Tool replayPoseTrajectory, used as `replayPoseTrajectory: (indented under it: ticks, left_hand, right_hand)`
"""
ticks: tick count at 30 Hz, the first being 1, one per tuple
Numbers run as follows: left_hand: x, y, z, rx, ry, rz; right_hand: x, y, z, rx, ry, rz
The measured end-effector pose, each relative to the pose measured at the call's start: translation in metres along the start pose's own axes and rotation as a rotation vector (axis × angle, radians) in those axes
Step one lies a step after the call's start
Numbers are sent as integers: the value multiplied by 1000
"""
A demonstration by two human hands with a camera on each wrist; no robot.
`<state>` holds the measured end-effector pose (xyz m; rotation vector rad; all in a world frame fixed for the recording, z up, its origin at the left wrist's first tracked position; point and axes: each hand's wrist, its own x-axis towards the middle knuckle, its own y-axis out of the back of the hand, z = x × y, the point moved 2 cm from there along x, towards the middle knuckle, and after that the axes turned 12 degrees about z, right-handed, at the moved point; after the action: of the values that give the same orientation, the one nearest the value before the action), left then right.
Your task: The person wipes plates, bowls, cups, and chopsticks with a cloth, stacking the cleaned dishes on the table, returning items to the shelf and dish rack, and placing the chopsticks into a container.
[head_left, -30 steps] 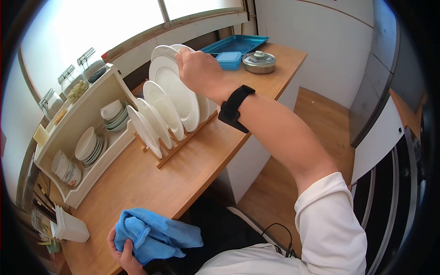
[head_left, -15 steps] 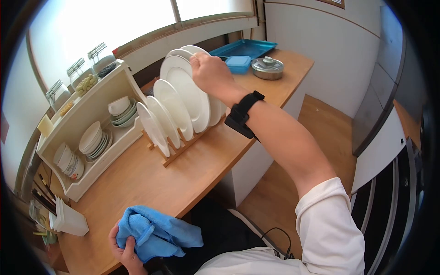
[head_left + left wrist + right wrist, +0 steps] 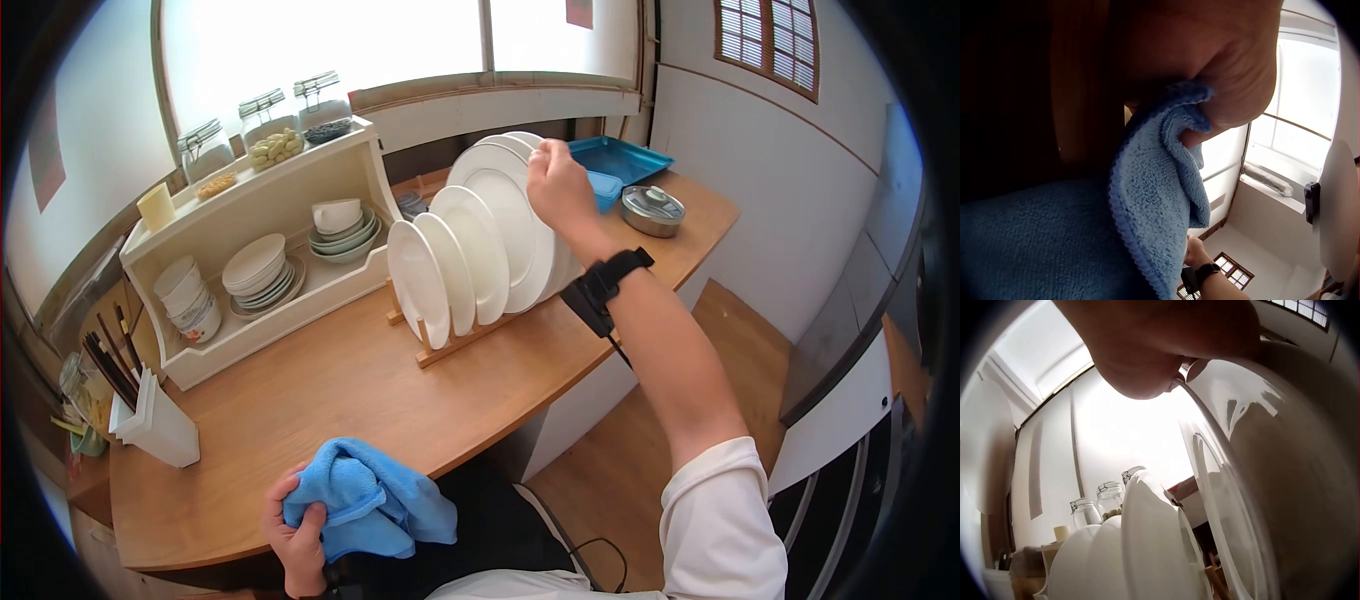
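Note:
In the head view, my left hand (image 3: 297, 535) grips a crumpled blue cloth (image 3: 372, 502) at the table's front edge, thumb on top and the loose end hanging to the right. The cloth's stitched edge fills much of the left wrist view. My right hand (image 3: 563, 195) reaches over a wooden dish rack (image 3: 455, 350) and pinches the top rim of a large white plate (image 3: 1272, 462). That plate stands upright among other large plates towards the rack's far end. Several smaller white plates (image 3: 415, 270) stand in the near slots.
A cream shelf (image 3: 250, 355) with stacked bowls (image 3: 345, 240) and jars (image 3: 270, 140) stands behind the rack to the left. A white chopstick holder (image 3: 165, 430) is at the left. Beyond my right hand are a blue tray (image 3: 625, 160), a blue box (image 3: 605, 188) and a lidded pot (image 3: 653, 212).
The head view has swung left, so the scene sits farther right in it. My right hand stays at the plate's rim, and my left hand still holds the cloth.

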<state>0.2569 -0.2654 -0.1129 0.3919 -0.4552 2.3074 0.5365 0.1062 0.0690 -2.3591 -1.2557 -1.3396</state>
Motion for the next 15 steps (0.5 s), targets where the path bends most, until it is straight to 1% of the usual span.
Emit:
replayPoseTrajectory:
  ticks: [1,3,4,5,7,9,11,15]
  left_hand:
    - [0,0,0,2,2,-15]
    - [0,1,0,-8,11,-19]
    - [0,1,-1,-17,18,-34]
    - [-1,2,-1,-14,21,-15]
    - [0,0,0,-25,19,-42]
    - [0,-1,2,-30,7,-49]
    - [-2,-1,3,-32,-4,-47]
    - [0,0,-2,-47,-39,-77]
  right_hand:
    - [-2,4,-3,5,8,-8]
    - [-12,17,-17,-45,606,241]
    - [-14,20,-21,-174,705,250]
    - [-16,24,-26,-159,712,239]
    - [-18,26,-32,-428,690,57]
    - [-17,23,-38,-461,709,67]
    - [-15,18,-41,-552,676,82]
    - [-7,10,-39,-571,645,105]
